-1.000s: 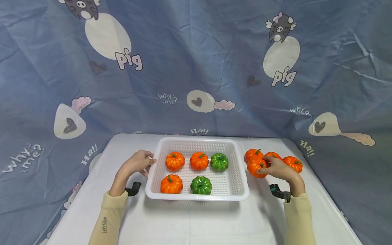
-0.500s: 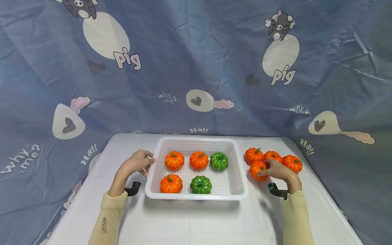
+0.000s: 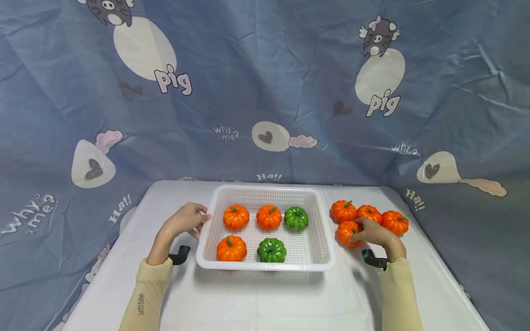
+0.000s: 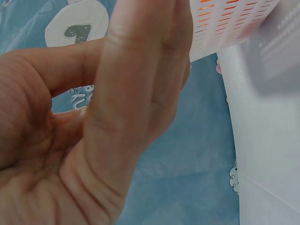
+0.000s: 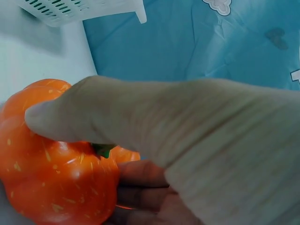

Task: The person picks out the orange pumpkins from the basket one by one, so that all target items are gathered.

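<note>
My right hand [image 3: 374, 232] grips a small orange toy pumpkin [image 3: 346, 234] just right of the basket. In the right wrist view, the thumb lies across the top of this pumpkin [image 5: 61, 173] and the other fingers reach round its far side. Three more orange pumpkins [image 3: 343, 211] sit close behind and beside it. My left hand [image 3: 187, 219] touches the left rim of a white plastic basket [image 3: 265, 266] with its fingertips. Inside the basket lie orange pumpkins [image 3: 236, 217] and two green pumpkins [image 3: 272, 250], spaced apart in two rows.
A white-covered table [image 3: 265, 303] carries everything. Blue patterned cloth [image 3: 265, 92] hangs behind and at both sides of it. The basket's perforated wall [image 4: 225, 21] rises beside the left hand in the left wrist view.
The right hand has shifted slightly towards me and left with its pumpkin, which now sits lower, apart from the pumpkin behind. The left hand and basket have stayed put.
</note>
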A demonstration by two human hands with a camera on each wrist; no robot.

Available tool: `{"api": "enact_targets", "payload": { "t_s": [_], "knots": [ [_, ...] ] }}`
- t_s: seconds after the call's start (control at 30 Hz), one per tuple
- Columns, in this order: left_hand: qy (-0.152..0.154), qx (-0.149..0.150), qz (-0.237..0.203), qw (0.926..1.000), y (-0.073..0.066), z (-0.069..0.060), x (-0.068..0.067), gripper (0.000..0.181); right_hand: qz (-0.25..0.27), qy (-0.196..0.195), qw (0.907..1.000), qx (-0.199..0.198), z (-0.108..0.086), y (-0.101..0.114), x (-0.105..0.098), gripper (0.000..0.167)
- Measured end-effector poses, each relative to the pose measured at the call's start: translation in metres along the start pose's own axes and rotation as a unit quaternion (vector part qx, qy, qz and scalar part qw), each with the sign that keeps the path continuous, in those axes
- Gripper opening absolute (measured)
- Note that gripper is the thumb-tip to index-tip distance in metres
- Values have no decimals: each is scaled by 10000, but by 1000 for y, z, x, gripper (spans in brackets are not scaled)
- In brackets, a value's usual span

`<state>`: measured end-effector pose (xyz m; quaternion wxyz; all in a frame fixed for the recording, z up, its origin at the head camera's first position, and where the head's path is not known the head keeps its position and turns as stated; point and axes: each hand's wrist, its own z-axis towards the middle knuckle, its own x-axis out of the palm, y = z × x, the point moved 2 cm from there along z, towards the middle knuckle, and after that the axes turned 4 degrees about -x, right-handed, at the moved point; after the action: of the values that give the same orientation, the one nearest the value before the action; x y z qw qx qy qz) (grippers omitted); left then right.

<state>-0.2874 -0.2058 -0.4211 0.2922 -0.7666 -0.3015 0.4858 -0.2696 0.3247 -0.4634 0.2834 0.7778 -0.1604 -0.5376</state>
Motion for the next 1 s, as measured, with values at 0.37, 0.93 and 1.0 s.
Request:
{"api": "enact_targets", "payload": {
  "t_s": [0.37, 0.93, 1.0],
  "knots": [
    [-17, 6, 6, 10000, 2, 3, 1, 42, 162, -190, 9997, 57, -5, 2, -8, 76],
    [-9, 78, -38, 10000, 3, 3, 0, 43, 522, -1251, 9888, -617, -28, 49, -30, 86],
    [-20, 73, -36, 10000, 3, 2, 0, 43, 561, -1251, 9880, -706, -29, 56, -30, 86]
  ]
}}
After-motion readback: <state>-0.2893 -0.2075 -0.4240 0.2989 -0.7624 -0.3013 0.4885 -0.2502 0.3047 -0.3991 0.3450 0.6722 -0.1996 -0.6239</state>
